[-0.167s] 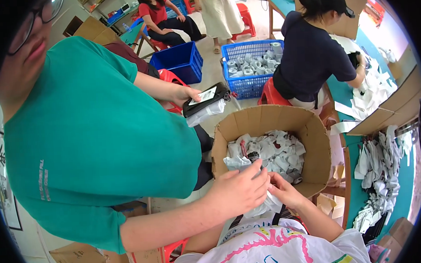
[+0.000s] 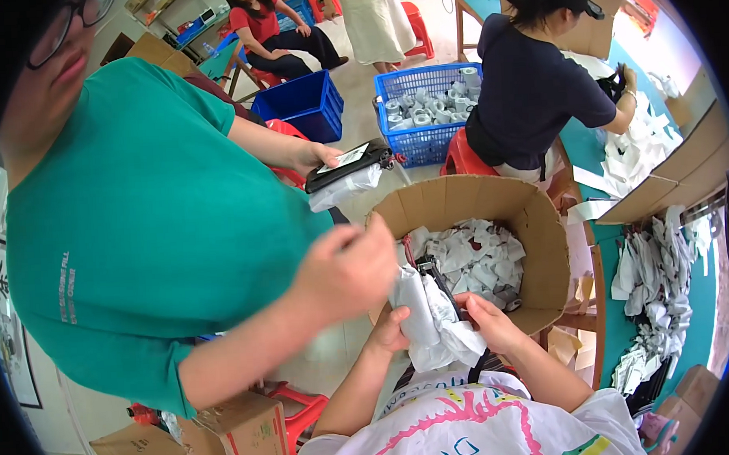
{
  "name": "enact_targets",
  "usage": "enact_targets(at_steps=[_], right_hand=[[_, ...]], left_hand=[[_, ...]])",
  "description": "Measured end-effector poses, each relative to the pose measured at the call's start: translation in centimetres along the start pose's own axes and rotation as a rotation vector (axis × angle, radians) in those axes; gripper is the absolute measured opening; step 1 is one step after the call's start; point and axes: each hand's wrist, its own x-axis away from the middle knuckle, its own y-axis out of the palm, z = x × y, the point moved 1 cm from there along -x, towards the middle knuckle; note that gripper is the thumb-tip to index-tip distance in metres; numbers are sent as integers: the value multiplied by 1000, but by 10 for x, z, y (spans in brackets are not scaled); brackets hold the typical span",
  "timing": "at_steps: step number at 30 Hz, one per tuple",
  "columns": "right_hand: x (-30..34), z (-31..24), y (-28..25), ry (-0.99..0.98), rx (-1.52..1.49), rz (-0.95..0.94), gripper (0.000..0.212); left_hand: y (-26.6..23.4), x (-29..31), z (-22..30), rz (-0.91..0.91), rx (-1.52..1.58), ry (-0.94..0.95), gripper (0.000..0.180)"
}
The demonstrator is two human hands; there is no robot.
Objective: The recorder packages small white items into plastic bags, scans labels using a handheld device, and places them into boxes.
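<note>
Between my hands is a slim black item with a red cord, bundled with a white-wrapped roll (image 2: 421, 310) and crumpled white paper. My left hand (image 2: 391, 330) closes on the roll's left side, thumb up. My right hand (image 2: 492, 323) grips the right side, fingers partly hidden by paper. Just up and left hovers a co-worker's hand (image 2: 346, 269), blurred and apart from the bundle. The co-worker's other hand (image 2: 317, 156) holds a black pouch (image 2: 349, 165) with a white label and a white-wrapped roll (image 2: 346, 188). Beyond my hands stands a cardboard box (image 2: 544, 244) containing white paper-wrapped pieces.
A co-worker in green (image 2: 161, 236) stands close at left. Ahead are a blue crate (image 2: 426, 149) of white rolls and a solid blue bin (image 2: 311, 120). Another person (image 2: 529, 90) sits at the teal table (image 2: 611, 278), where white strips lie. Cardboard boxes (image 2: 247, 428) stand at lower left.
The co-worker's near hand has drawn up and left, away from my hands. It no longer covers my left hand and the bundle, which now show plainly.
</note>
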Motion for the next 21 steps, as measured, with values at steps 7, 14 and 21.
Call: enact_targets(at_steps=[7, 14, 21], right_hand=[[15, 11, 11, -128, 15, 108, 30], [12, 2, 19, -168, -129, 46, 37], [23, 7, 23, -173, -14, 85, 35]], left_hand=[[-8, 7, -20, -7, 75, -69, 63], [-3, 6, -9, -95, 98, -9, 66], [6, 15, -14, -118, 42, -10, 67]])
